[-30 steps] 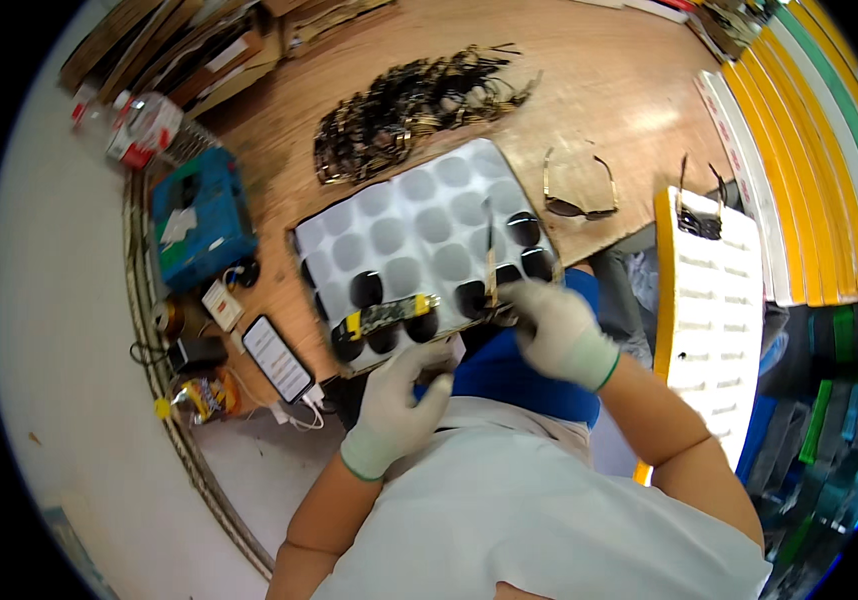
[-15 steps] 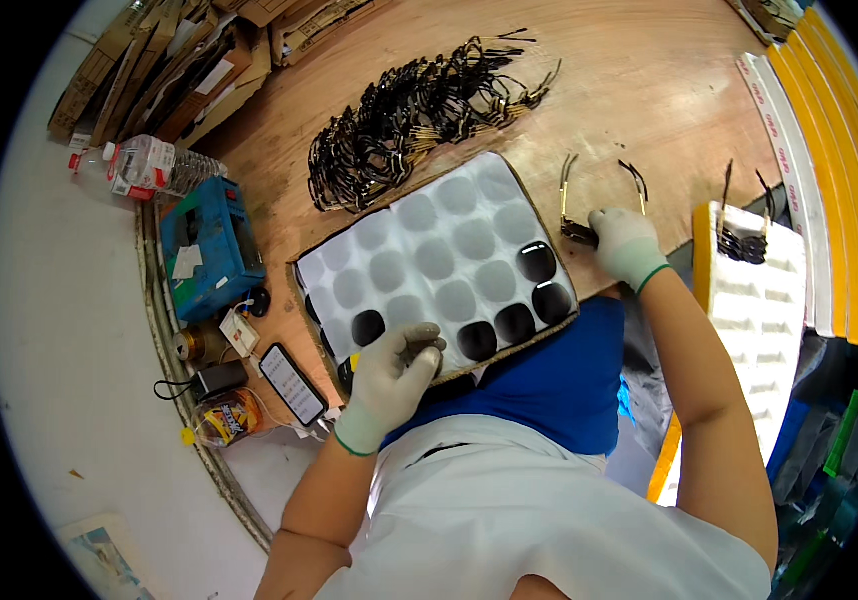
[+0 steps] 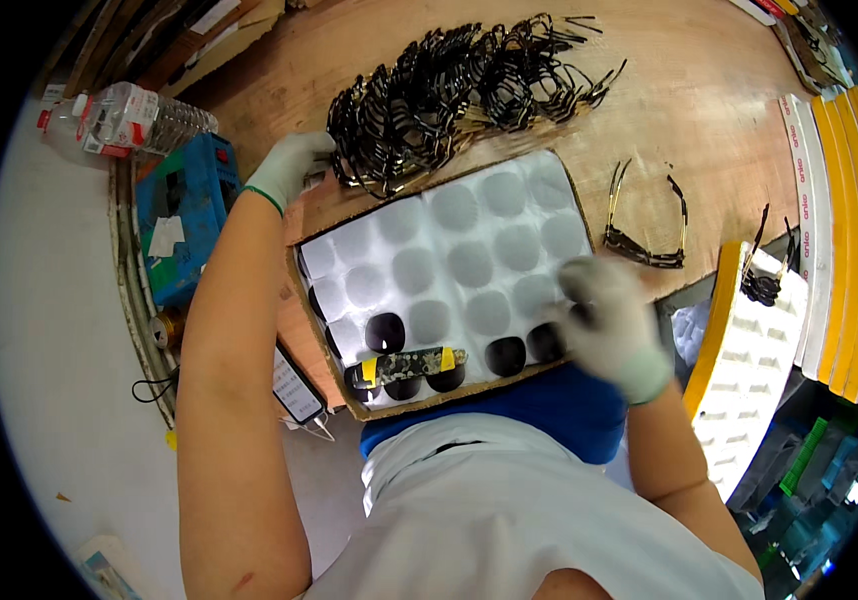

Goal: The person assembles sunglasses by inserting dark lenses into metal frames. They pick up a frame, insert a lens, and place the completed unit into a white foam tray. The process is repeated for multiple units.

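Presently, the gloved left hand [image 3: 294, 168] is resting at the left end of the pile of dark frames [image 3: 409, 120], its fingertips too hidden to tell their grip. Blurred, the gloved right hand [image 3: 617, 332] is hovering half-curled over the lens tray's [image 3: 441, 238] lower right corner, its hold also unclear; the tray is lying between both hands, sunglasses [image 3: 643, 255] sitting just beyond the right.

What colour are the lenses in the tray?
The lenses look glossy black; the head view shows them best.
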`<state>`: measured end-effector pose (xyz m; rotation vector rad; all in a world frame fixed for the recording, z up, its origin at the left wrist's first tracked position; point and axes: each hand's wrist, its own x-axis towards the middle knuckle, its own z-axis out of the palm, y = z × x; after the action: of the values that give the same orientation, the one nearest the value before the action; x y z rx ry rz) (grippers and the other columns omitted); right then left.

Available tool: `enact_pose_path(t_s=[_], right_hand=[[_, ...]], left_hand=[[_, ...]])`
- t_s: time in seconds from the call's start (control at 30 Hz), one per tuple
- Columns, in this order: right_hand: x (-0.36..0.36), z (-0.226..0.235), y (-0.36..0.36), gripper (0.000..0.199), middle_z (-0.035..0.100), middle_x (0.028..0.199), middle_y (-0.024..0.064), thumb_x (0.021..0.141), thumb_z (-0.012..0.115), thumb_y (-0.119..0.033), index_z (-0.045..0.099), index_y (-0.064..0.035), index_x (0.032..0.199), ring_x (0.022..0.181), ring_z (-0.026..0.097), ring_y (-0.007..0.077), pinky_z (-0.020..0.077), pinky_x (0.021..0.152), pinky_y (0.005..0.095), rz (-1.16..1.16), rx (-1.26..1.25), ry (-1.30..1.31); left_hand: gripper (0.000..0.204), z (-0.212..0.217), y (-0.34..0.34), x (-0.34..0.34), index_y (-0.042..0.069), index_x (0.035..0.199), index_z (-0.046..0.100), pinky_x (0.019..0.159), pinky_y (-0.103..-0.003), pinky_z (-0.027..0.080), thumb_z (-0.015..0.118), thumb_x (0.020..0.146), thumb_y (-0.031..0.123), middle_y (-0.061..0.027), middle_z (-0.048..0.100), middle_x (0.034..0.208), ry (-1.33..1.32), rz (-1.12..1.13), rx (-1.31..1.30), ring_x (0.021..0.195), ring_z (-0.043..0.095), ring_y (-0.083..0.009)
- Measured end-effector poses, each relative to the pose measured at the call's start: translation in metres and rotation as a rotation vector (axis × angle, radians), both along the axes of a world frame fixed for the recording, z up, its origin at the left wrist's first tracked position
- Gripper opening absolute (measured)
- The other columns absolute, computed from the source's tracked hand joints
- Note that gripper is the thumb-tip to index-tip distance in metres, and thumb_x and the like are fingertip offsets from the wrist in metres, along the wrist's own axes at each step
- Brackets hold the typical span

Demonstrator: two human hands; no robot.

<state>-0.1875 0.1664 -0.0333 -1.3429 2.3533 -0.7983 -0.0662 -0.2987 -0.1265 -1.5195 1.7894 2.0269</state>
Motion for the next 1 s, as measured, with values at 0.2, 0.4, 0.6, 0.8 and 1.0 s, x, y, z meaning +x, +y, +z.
enact_pose_path(t_s=[0.2, 0.4, 0.6, 0.8, 1.0], right_hand=[[0.096, -0.022, -0.126, 0.028, 0.063, 0.112, 0.0088, 0.089, 0.062, -0.018, 0.073, -0.0180, 0.114, 0.109, 0.063, 0.0268, 0.0509, 0.091, 0.0389, 0.719, 0.035, 0.121], [0.104, -0.023, -0.164, 0.027, 0.063, 0.116, 0.0080, 0.089, 0.065, -0.017, 0.072, -0.0168, 0.115, 0.109, 0.065, 0.0278, 0.0529, 0.089, 0.0380, 0.864, 0.266, 0.255], [0.083, -0.001, -0.133, 0.017, 0.066, 0.095, 0.0108, 0.090, 0.064, -0.017, 0.067, -0.0095, 0.105, 0.092, 0.067, 0.0327, 0.0541, 0.083, 0.0449, 0.675, 0.187, 0.070], [0.067, 0.036, -0.024, 0.018, 0.060, 0.086, 0.0136, 0.080, 0.073, -0.012, 0.062, -0.0047, 0.092, 0.081, 0.063, 0.0354, 0.0524, 0.071, 0.0441, 0.311, -0.011, -0.136], [0.088, 0.027, 0.059, 0.019, 0.069, 0.089, 0.0114, 0.084, 0.072, -0.002, 0.066, 0.0003, 0.103, 0.081, 0.067, 0.0198, 0.0527, 0.073, 0.0317, -0.172, -0.064, -0.577]], left_hand=[[0.010, 0.009, -0.003, 0.011, 0.019, 0.090, 0.067, 0.077, -0.031, 0.049, 0.070, 0.088, 0.028, 0.0035, 0.061, 0.080, -0.123, 0.010, 0.132, 0.076, 0.058, -0.0122], [0.011, 0.028, 0.020, 0.004, 0.019, 0.088, 0.065, 0.075, -0.032, 0.048, 0.073, 0.085, 0.026, 0.0027, 0.057, 0.078, -0.014, 0.255, 0.096, 0.074, 0.054, -0.0124], [0.016, 0.011, 0.028, 0.007, 0.020, 0.093, 0.067, 0.075, -0.031, 0.042, 0.073, 0.085, 0.033, -0.0010, 0.059, 0.085, -0.078, 0.090, -0.144, 0.079, 0.053, -0.0145], [0.019, 0.023, 0.031, 0.002, 0.019, 0.083, 0.064, 0.069, -0.034, 0.039, 0.075, 0.080, 0.035, 0.0036, 0.056, 0.072, 0.048, 0.213, 0.059, 0.064, 0.047, -0.0133], [0.014, 0.048, 0.023, 0.026, 0.011, 0.085, 0.063, 0.055, -0.034, 0.042, 0.073, 0.084, 0.021, -0.0035, 0.061, 0.073, 0.320, 0.616, 0.035, 0.058, 0.055, -0.0195]])
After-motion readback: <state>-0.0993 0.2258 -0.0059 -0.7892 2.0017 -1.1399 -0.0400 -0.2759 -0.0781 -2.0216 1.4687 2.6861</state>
